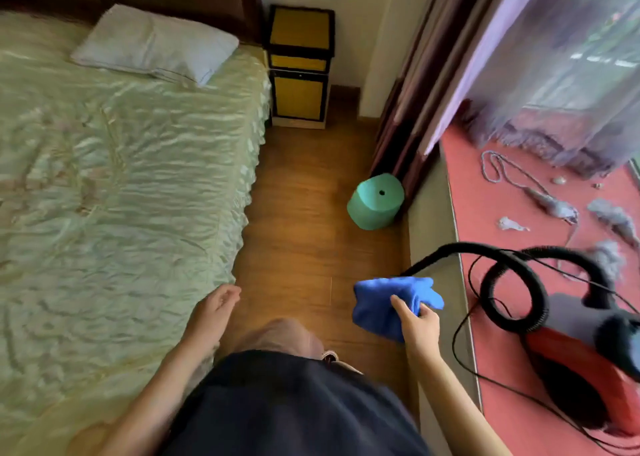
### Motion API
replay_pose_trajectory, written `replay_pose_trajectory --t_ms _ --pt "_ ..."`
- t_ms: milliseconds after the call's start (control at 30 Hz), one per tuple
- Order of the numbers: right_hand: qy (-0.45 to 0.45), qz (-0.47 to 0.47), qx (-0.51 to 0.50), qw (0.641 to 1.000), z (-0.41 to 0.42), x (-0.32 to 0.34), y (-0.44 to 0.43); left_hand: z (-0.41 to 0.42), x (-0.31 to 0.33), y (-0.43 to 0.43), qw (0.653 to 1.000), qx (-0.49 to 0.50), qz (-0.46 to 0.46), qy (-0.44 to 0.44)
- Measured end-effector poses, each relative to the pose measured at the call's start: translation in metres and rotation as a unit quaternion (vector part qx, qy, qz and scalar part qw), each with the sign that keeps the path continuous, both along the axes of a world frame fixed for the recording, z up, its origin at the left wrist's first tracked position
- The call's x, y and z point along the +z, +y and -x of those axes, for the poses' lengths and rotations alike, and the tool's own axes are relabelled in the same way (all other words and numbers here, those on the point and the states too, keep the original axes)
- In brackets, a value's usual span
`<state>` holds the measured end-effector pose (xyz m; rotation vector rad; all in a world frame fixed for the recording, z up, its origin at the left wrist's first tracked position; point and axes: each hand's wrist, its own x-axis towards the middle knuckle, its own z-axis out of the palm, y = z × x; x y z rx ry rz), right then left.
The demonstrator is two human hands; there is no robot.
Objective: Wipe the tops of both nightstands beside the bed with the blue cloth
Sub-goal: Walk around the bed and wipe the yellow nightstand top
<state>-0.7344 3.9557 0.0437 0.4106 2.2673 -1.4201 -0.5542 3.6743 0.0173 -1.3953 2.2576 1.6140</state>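
A crumpled blue cloth point(381, 303) hangs in my right hand point(417, 327), low over the wooden floor near the window ledge. My left hand point(214, 308) is empty with loosely curled fingers, close to the bed's edge. One nightstand point(299, 33), yellow with black frames, stands at the far end of the aisle beside the bed's headboard; its top is bare. The other nightstand is out of sight.
A bed point(121, 178) with a green cover and white pillow point(156, 45) fills the left. A green stool point(375, 203) stands in the aisle by the curtains. On the red window ledge point(491, 351) lie a red vacuum point(581, 369) with black hose, cords and tassels.
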Motion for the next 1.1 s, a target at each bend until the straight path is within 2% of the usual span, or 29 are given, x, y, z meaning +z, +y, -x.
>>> replay_pose_trajectory --t_ms 100,267,433,600,767,967,1100 --pt "-0.01 0.019 0.059 0.998 0.06 0.0 -0.051 0.021 -0.004 -0.027 0.999 0.04 0.005 -0.013" --pt "-0.011 0.019 0.096 0.995 0.149 -0.017 -0.127 0.092 -0.018 -0.085 0.997 0.075 0.015 -0.008" --pt "-0.019 -0.014 0.069 0.997 0.232 -0.025 -0.188 0.205 -0.017 -0.168 0.999 0.027 0.018 0.003" --pt "-0.015 -0.024 0.004 1.0 0.307 -0.013 -0.235 0.312 0.0 -0.241 0.998 -0.059 0.027 0.016" --pt "-0.01 -0.051 -0.023 0.998 0.383 -0.011 -0.278 0.399 0.014 -0.292 0.996 -0.085 0.014 0.032" --pt "-0.022 -0.063 -0.007 0.998 0.492 -0.03 -0.358 0.481 -0.011 -0.363 0.998 -0.059 0.005 0.022" --pt "-0.042 -0.042 -0.001 0.998 0.573 -0.033 -0.427 0.534 -0.019 -0.414 1.0 0.015 0.0 0.004"
